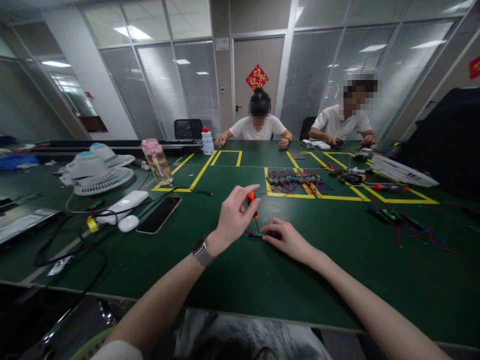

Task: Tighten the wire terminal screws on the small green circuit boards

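In the head view my left hand (237,212), with a grey watch (203,250) on its wrist, is closed round an orange and black screwdriver (252,199). The screwdriver stands nearly upright, its thin shaft reaching down to a small green circuit board (255,234) on the table. Coloured wires show at the board's left end. My right hand (287,239) rests on the table with its fingertips gripping the board's right end. Those fingers partly cover the board, so the exact contact of the screwdriver tip is too small to make out.
Wired circuit boards (296,181) lie in a yellow-taped area (292,195); more boards (393,216) lie right. Leftward are a phone (159,215), a white mouse-like object (128,223), a drink bottle (157,162) and fans (101,172). Two people (258,127) sit across the green table (210,280).
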A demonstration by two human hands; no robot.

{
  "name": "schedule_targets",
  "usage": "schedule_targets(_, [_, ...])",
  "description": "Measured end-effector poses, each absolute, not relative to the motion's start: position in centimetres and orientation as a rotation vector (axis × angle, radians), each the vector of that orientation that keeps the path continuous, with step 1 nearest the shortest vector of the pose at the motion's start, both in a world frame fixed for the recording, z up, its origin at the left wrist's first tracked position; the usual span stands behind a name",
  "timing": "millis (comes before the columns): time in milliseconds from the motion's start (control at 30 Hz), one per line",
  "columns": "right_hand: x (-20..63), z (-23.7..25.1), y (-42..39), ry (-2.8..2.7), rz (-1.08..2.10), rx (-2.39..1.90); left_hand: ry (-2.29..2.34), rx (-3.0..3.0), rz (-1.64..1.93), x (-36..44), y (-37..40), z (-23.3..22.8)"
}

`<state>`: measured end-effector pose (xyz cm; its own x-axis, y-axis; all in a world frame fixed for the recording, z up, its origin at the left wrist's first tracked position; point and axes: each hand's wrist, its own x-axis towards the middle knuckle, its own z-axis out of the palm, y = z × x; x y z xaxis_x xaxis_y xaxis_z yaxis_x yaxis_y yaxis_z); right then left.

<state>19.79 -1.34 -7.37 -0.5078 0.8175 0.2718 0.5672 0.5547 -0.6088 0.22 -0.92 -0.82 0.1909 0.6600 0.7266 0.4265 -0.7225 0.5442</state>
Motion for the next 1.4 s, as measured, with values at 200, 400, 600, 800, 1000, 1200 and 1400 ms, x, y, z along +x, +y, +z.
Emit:
schedule_targets(200, [19.78,-7.27,-1.38,-2.254,0.599,-1.115,0.993,2.230,1.531,0.26,-0.98,-0.82])
schedule_targets(400, [19.82,-7.33,-1.33,-2.254,0.603,-1.108,1.050,2.233,1.534,0.44,-0.87,-0.90])
schedule_targets(600, [19.87,-7.25,-1.38,-2.251,0.619,-1.109,1.040,2.177,1.510,0.48,-0.70,-0.96])
schedule_targets(800, [19.88,-7.22,-1.38,-2.251,0.619,-1.111,1.111,2.207,1.508,0.37,-0.94,-0.69])
schedule_targets(1000, [19.86,-7.27,-1.34,-2.256,0.608,-1.111,1.079,2.226,1.513,0.22,-0.73,-0.71])
schedule_targets(1200, [19.86,-7.31,-1.34,-2.256,0.604,-1.115,1.061,2.231,1.484,0.26,-0.93,-0.79])
schedule_targets(1400, [19.82,-7.23,-1.36,-2.259,0.598,-1.115,1.087,2.227,1.570,0.65,-1.15,-0.95])
